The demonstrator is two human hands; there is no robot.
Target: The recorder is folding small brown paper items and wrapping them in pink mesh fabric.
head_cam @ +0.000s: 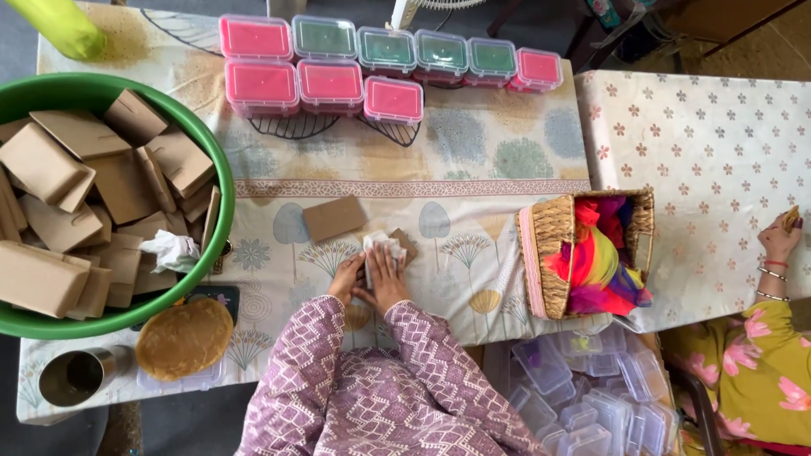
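both hands — left hand, right hand — grasp the white tissue over a brown piece.

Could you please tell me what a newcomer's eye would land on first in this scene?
Probably the big green basin at the left, heaped with brown paper boxes, and the row of pink and green lidded containers along the table's far edge. At centre, the left hand and right hand press white tissue; right of them stands a wicker basket of bright cloth.
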